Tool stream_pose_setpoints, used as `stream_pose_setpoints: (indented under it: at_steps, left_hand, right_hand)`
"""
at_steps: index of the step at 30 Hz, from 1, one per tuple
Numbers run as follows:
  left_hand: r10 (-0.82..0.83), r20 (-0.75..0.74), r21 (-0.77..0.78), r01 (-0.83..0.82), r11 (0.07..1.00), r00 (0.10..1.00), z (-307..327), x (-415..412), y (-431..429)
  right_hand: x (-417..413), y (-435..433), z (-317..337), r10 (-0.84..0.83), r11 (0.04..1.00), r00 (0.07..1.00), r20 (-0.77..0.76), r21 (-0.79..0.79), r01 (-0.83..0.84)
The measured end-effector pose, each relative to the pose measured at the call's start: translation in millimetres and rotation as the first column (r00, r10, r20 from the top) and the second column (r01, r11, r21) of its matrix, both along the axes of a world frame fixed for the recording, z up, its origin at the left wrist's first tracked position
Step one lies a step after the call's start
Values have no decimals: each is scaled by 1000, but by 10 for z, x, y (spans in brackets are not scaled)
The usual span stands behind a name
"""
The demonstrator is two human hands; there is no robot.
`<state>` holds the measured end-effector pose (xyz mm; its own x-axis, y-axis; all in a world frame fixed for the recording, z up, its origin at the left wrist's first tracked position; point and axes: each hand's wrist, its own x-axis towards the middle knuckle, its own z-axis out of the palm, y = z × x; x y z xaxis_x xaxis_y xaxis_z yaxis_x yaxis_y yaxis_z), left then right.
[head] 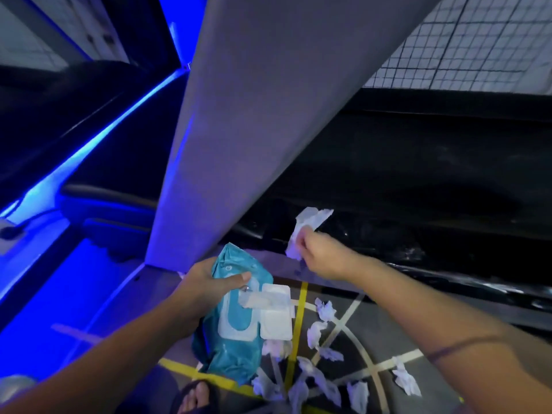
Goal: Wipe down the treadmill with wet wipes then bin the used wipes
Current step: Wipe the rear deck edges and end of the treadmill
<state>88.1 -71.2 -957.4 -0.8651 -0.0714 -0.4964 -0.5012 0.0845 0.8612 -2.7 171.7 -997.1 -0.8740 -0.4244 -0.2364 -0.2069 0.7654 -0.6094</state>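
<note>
My left hand [209, 286] grips a teal pack of wet wipes [239, 318] low in the middle of the head view; its white lid stands open and a wipe shows at the opening. My right hand [321, 253] pinches a crumpled white wipe [309, 227], held against the black side rail of the treadmill [418, 180]. The rail looks wet and shiny to the right of the wipe. A grey upright of the treadmill [254, 115] rises diagonally through the middle.
Several used crumpled wipes [321, 330] lie scattered on the grey floor with yellow and white lines below my hands. My sandalled foot [197, 395] is at the bottom edge. Blue-lit floor and another machine lie to the left. No bin is in view.
</note>
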Motion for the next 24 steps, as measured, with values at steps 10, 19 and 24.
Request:
stream_pose_setpoints:
  at_steps: [10,19,24]
  left_hand:
    - [137,-33,34,-136,990,990,32,-134,75]
    - [118,-31,34,-117,993,993,72,-156,79]
    - [79,-30,15,-79,997,996,64,-163,31]
  right_hand:
    - [4,26,-11,-50,994,975,-215,80,69]
    - [-388,-332,-273,-171,926,971,-168,309,216]
    - [-349,-430,-420,-22,802,999,-36,597,39]
